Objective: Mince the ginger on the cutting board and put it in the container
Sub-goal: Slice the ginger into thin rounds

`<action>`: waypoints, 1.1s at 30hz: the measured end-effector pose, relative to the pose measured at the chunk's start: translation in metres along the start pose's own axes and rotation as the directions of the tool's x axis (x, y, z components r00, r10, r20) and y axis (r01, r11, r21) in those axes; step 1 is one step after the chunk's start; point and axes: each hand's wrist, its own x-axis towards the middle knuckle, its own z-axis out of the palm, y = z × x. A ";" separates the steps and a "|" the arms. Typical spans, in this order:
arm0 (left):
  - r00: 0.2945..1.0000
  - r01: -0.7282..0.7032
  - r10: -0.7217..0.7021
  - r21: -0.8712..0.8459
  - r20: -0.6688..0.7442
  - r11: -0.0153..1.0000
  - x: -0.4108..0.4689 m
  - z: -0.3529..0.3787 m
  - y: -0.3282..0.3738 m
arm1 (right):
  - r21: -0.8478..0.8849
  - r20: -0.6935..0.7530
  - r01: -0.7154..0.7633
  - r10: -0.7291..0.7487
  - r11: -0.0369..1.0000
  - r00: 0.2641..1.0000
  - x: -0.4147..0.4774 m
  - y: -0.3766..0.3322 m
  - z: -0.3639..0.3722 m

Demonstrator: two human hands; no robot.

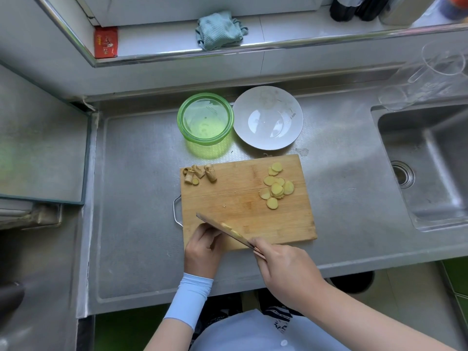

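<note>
Slicing seemed nearly done: the right grip (276, 259) wrapped the handle of the knife (222, 228) at the near edge of the cutting board (240, 198), the left grip (205, 243) curled beside the blade, its hold hidden, while pale yellow ginger slices (277, 188) lay heaped on the board's right, next needing gathering and fine chopping.

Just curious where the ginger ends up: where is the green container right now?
In the head view, the green container sits on the counter just beyond the far left corner of the cutting board, with the white plate close on its right.
</note>
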 end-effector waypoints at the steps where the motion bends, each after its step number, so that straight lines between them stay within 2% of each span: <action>1: 1.000 -0.002 0.002 -0.005 0.000 1.000 0.000 0.000 0.001 | -0.010 0.006 -0.005 0.005 1.000 1.000 -0.002 0.001 -0.001; 18: 0.999 0.040 -0.040 0.002 -0.004 0.999 -0.002 0.000 0.005 | -0.056 0.051 -0.016 0.019 0.998 0.999 0.000 0.006 -0.009; 33: 1.000 0.017 -0.017 0.032 0.015 0.999 0.000 0.001 0.003 | -0.049 0.107 -0.037 0.042 0.998 0.993 0.011 0.002 -0.011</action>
